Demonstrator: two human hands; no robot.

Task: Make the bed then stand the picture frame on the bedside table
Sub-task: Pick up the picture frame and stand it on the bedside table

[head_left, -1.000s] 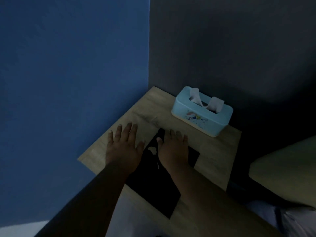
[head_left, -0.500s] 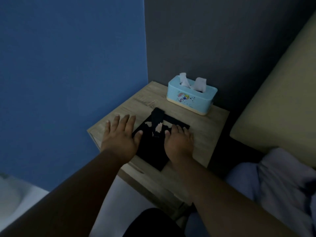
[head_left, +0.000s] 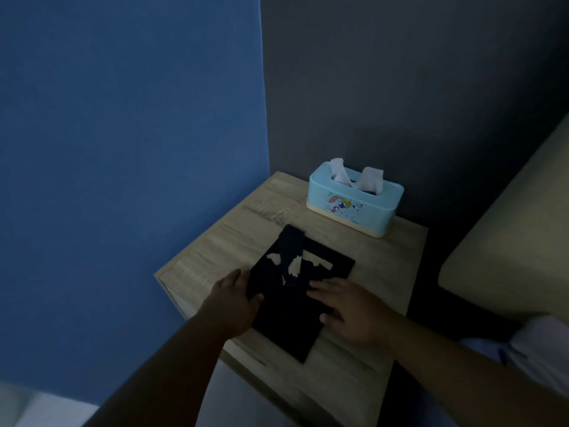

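Observation:
The black picture frame lies flat and back-up on the wooden bedside table, its stand strut pointing toward the far corner. My left hand grips the frame's left edge, thumb on top and fingers tucked under it. On the frame's right side rests my right hand, its fingers straight and pointing left across the dark back.
A light blue tissue box stands at the table's back edge against the dark wall. A blue wall runs along the left. The beige bed sits to the right, with pale bedding at the lower right.
My left hand moved off the tabletop and took hold of the frame's left edge. My right hand shifted to the frame's right side. The view pulled back.

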